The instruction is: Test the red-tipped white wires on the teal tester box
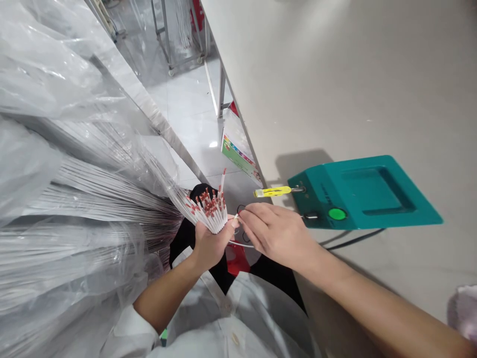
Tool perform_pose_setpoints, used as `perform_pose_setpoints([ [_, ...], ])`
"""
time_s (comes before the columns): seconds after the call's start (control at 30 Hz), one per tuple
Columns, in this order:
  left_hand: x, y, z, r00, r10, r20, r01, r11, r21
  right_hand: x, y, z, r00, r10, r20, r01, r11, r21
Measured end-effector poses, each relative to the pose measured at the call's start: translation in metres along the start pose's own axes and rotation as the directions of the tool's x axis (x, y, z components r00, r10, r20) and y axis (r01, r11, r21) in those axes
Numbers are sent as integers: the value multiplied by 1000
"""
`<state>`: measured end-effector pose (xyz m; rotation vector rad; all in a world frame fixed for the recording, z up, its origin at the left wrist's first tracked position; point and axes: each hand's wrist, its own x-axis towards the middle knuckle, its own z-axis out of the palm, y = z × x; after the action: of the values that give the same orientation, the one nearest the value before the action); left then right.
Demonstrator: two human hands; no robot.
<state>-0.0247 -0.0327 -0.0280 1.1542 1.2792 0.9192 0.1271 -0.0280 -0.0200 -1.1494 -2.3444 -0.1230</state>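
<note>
White and red-tipped, the wires stand in a bundle just below the middle of the frame, tips up. Each should be light and springy, the coating a little slippery, so single ones could slide out of a loose grasp; a firm hold round the shafts, below the red ends, looks best.

The left hand is closed round them there, thumb toward the right. The right hand has its fingertips drawn together beside that thumb, apparently pinching a fine pale strand; its end is too small to make out.

To the left, long white lengths run toward the bundle, partly under clear plastic; whether they join it cannot be told.

Right of centre, a teal box with a yellow tab and a green button sits on the worktop.

Farther off, a carton stands near the worktop's edge, and a wheeled rack is on the floor at upper left.
</note>
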Motion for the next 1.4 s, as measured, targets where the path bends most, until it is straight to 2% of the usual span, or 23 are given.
perform_pose_setpoints([
  [0.07,2,-3,-1,998,-25,-52,24,999,-31,-2,2,0,995,-16,103,16,1000,-3],
  [0.13,4,-7,-2,994,-32,-105,25,998,-60,-4,3,0,989,59,134,-71,993,91],
  [0.27,5,-7,-3,994,-30,-103,23,998,-62,-3,2,0,962,268,50,-266,883,386],
  [0.37,2,0,-2,998,-24,-64,23,999,-23,-1,0,0,948,318,22,-288,824,488],
  [0.47,2,5,-2,1000,-14,-13,14,1000,21,0,0,2,954,299,14,-262,813,520],
  [0.57,6,7,-4,994,-35,105,30,998,52,0,3,3,974,225,-15,-196,879,435],
  [0.63,9,7,-5,981,-72,182,65,997,45,-1,6,3,989,146,-29,-130,943,306],
  [0.7,13,7,-4,973,-85,213,81,996,26,-1,7,1,997,70,-20,-66,985,159],
  [0.83,17,14,0,982,-108,153,108,994,5,3,7,-11,1000,16,15,-15,999,-41],
  [0.93,21,17,3,982,-176,72,180,982,-57,4,12,-26,997,29,-78,-35,996,-77],
  [1.0,25,16,5,980,-187,64,193,975,-110,2,21,-36,989,72,-132,-91,985,-143],
  [1.07,28,14,6,981,-164,101,178,974,-143,-1,33,-43,987,137,-88,-151,972,-181],
  [1.13,31,11,8,980,-138,142,160,975,-153,-5,44,-47,986,165,13,-161,973,-162],
  [1.3,34,11,13,977,-117,176,148,973,-174,-5,58,-53,981,39,192,14,964,-264],
  [1.4,36,14,15,978,-146,152,176,963,-206,3,59,-56,967,71,243,7,951,-309],
])
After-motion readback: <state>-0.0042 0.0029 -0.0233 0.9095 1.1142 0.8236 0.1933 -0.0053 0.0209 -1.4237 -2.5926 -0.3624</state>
